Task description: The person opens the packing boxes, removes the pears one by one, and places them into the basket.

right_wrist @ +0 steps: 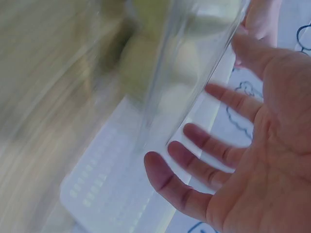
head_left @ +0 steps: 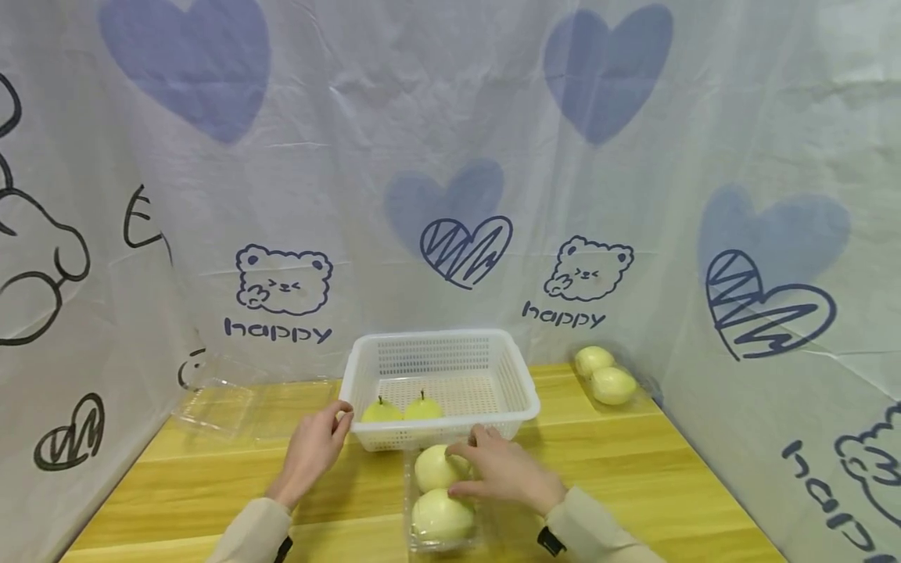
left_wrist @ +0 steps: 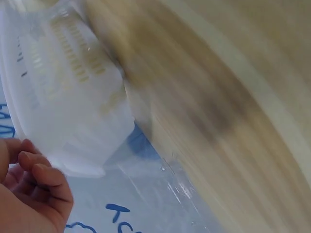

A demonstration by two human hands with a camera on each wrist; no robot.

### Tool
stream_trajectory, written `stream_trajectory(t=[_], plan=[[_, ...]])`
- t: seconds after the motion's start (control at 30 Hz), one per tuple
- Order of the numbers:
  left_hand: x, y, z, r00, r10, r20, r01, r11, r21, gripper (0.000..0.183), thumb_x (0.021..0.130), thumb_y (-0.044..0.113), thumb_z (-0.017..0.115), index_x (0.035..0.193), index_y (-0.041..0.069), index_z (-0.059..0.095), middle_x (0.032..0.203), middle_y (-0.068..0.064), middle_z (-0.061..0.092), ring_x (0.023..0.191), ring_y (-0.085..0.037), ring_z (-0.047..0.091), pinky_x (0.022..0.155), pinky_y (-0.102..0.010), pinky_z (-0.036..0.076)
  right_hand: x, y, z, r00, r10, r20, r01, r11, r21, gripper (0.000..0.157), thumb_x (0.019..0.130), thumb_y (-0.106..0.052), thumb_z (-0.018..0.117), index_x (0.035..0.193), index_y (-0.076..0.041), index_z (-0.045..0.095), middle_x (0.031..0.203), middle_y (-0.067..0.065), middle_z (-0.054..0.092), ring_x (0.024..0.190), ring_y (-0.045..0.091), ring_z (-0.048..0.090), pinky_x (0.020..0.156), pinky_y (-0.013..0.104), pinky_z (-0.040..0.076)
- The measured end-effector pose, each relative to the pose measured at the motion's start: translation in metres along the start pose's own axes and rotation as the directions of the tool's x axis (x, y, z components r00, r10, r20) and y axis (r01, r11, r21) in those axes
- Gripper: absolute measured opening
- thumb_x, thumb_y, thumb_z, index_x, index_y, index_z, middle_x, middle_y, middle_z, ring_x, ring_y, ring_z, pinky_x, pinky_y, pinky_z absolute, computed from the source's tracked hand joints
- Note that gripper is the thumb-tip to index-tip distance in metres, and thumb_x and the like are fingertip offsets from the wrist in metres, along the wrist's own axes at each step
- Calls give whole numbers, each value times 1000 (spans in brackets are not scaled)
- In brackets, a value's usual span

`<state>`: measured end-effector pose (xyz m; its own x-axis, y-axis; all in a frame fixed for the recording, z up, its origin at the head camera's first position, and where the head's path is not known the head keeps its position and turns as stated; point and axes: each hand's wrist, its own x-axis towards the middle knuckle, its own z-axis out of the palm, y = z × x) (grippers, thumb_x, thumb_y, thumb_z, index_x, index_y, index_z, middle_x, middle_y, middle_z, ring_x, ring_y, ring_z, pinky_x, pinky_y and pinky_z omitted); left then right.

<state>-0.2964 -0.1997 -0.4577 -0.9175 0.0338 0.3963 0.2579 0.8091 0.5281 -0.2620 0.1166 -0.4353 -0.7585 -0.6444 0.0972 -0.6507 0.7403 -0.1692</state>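
A white slatted basket (head_left: 521, 383) stands mid-table with two yellow-green pears (head_left: 423, 408) at its near left corner. Below it lies a clear plastic box (head_left: 410, 508) holding two pale pears (head_left: 443, 516). My right hand (head_left: 503, 469) is over the box's right side, its fingers spread and slightly bent; in the right wrist view the fingertips (right_wrist: 160, 170) come right up to the box wall. My left hand (head_left: 317, 442) is at the basket's near left corner. The left wrist view shows its fingers (left_wrist: 51, 177) loosely curled beside the rim, nothing seen between them.
Clear plastic packaging (head_left: 218, 407) lies at the back left of the wooden table (head_left: 633, 485). Two more pale pears (head_left: 612, 385) sit in clear packaging at the back right. Printed white curtains (head_left: 450, 195) enclose the table's back and sides.
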Motion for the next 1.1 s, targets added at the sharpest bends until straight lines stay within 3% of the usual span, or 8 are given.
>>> stream_trajectory(t=[0.17,0.33,0.5,0.6,0.67,0.73,0.9,1.1], plan=[[-11,10,8,995,100,-19,-101,994,-35,12,94,10,63,105,7,66,60,8,52,47,-3,40,43,-21,35,0,-19,0,987,-152,42,153,988,-20,67,80,-67,64,137,-32,56,143,10,45,130,27,44,101,43,47],[-25,21,12,971,220,91,-205,968,-147,16,88,5,70,101,9,63,67,9,58,54,2,47,50,-20,43,1,-33,3,984,-137,110,144,988,-58,80,73,-71,69,144,-45,44,154,12,36,138,43,36,101,57,45],[-39,31,12,902,319,290,-267,942,-203,12,89,14,71,99,9,67,74,9,62,63,3,51,57,-20,45,3,-39,3,983,-101,152,119,987,-109,83,72,-73,68,146,-50,37,153,12,36,136,47,38,92,62,48],[-45,35,12,853,340,396,-251,933,-260,19,90,19,70,104,7,68,77,9,63,65,3,53,58,-20,47,5,-41,3,983,-113,145,136,978,-161,84,71,-74,68,145,-50,38,143,8,42,128,38,45,86,53,54],[-48,38,14,836,343,428,-234,929,-287,20,90,20,70,105,7,67,77,9,64,65,3,55,58,-19,47,7,-43,3,984,-102,149,128,975,-181,85,70,-75,68,145,-50,38,140,6,44,125,35,47,84,51,54],[-50,39,16,831,347,434,-222,924,-312,21,89,20,71,104,6,66,77,8,65,64,3,55,57,-19,47,8,-45,2,983,-72,166,102,978,-180,84,69,-75,69,144,-53,38,142,6,43,127,36,46,85,53,54],[-54,39,20,843,324,429,-179,922,-344,20,87,18,73,99,4,66,77,5,65,65,2,54,57,-20,47,8,-50,1,978,-22,208,57,985,-165,83,69,-76,68,143,-56,37,156,9,33,137,47,38,92,65,47],[-58,37,22,840,286,461,-54,889,-454,18,83,12,74,96,1,67,78,2,63,67,-2,55,59,-20,48,8,-50,5,978,-27,206,59,987,-152,86,68,-76,68,144,-57,33,154,11,35,136,47,38,89,64,49]])
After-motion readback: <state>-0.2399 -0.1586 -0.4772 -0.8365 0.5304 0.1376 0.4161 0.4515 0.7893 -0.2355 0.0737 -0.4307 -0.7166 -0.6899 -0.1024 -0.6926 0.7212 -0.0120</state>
